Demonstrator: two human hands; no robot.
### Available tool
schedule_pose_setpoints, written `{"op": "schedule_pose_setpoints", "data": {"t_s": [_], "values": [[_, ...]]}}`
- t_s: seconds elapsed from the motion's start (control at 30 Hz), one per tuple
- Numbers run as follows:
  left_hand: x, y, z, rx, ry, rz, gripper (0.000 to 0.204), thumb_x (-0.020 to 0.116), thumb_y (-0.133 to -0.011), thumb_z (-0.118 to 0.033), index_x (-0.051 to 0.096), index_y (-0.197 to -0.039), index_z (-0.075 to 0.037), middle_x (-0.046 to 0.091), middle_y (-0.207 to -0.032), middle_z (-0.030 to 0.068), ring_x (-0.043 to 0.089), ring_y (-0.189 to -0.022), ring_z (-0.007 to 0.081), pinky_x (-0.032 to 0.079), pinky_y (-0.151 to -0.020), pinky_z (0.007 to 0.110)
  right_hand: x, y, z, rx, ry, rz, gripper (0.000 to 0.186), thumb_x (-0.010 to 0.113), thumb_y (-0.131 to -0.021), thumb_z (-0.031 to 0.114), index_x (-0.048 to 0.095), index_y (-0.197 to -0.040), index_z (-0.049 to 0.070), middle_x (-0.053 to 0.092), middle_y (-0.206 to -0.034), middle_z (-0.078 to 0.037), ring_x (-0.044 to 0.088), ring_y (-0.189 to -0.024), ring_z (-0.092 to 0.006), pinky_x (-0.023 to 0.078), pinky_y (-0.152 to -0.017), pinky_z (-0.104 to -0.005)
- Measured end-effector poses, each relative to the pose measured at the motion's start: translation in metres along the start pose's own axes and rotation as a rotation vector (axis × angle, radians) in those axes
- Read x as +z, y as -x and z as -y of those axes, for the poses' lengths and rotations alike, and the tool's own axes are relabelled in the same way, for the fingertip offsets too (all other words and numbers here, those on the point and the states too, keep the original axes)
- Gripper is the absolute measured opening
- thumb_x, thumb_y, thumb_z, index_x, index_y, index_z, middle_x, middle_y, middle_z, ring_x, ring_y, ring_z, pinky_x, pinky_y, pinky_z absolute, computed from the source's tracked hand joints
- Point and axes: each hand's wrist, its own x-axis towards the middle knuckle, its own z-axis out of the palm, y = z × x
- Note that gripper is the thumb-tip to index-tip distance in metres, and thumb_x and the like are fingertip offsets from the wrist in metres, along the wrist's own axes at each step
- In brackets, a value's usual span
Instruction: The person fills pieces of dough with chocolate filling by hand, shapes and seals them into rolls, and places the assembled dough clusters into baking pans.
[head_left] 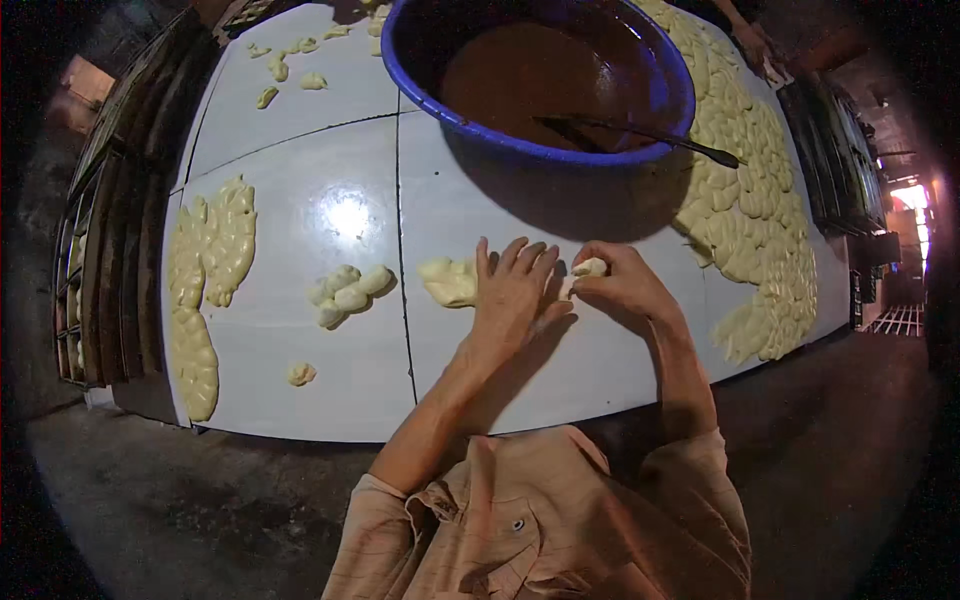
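Observation:
My left hand [512,292] lies flat on the white table [300,150] with its fingers spread, pressing down beside a pale lump of dough [449,281]. My right hand [625,283] pinches a small piece of dough [588,268] between thumb and fingertips, just right of the left hand. A small cluster of shaped dough pieces [347,292] sits to the left of both hands.
A large blue basin [540,75] of brown filling stands at the back with a dark spoon [640,132] across its rim. Many shaped dough pieces [755,190] cover the right side, more [205,280] line the left edge. Another person's hand [752,42] shows at the top right.

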Motion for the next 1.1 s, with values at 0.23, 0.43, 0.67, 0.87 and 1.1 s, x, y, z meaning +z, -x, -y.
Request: {"op": "schedule_pose_setpoints", "data": {"t_s": [0.23,0.43,0.67,0.87,1.1], "values": [[0.016,-0.011,-0.008,0.052,0.001,0.044,0.014,0.075,-0.083,-0.029,0.074,-0.088,-0.016,0.072,-0.097,-0.0055,0.061,-0.114,0.0190,0.026,-0.113,0.061,-0.009,0.024,0.007,-0.141,-0.587,0.025,0.013,0.072,-0.082,0.013,0.064,-0.090,0.006,0.065,-0.082,-0.004,0.059,-0.069,-0.0112,0.048,-0.062,-0.0262],[-0.008,-0.002,-0.009,-0.092,0.182,0.064,0.111,0.083,-0.066,-0.062,0.039,-0.151,-0.006,0.052,-0.143,0.0195,0.046,-0.136,0.0356,0.013,-0.115,0.068,-0.007,0.036,0.036,-0.279,-0.865,-0.115,0.045,0.064,-0.095,0.026,0.056,-0.130,-0.001,0.063,-0.122,-0.012,0.065,-0.102,-0.0191,0.053,-0.088,-0.0292],[-0.057,-0.017,-0.015,-0.353,0.760,0.035,0.046,0.076,-0.089,-0.026,0.066,-0.123,0.002,0.074,-0.102,0.0141,0.070,-0.090,0.0193,0.055,-0.082,0.033,0.026,0.023,0.033,-0.072,-0.666,-0.073,0.039,0.068,-0.095,0.019,0.061,-0.129,0.001,0.067,-0.114,-0.008,0.066,-0.104,-0.0125,0.054,-0.081,-0.0250],[-0.048,0.000,0.001,-0.387,1.047,-0.026,0.061,0.067,-0.098,-0.022,0.039,-0.148,-0.002,0.073,-0.106,0.0183,0.069,-0.096,0.0189,0.054,-0.086,0.031,0.047,0.003,0.034,-0.307,-0.229,-0.368,0.029,0.074,-0.091,0.018,0.065,-0.113,0.002,0.065,-0.114,-0.008,0.062,-0.107,-0.0156,0.051,-0.091,-0.0316],[-0.051,-0.016,-0.009,-0.056,0.730,-0.511,0.098,0.071,-0.091,-0.029,0.006,-0.157,0.004,0.038,-0.153,0.0308,0.053,-0.132,0.0400,0.046,-0.105,0.040,0.079,0.001,0.067,-0.381,-0.882,-0.252,0.044,0.075,-0.085,-0.001,0.052,-0.123,0.003,0.063,-0.107,-0.007,0.061,-0.095,-0.0116,0.053,-0.082,-0.0254]]}}
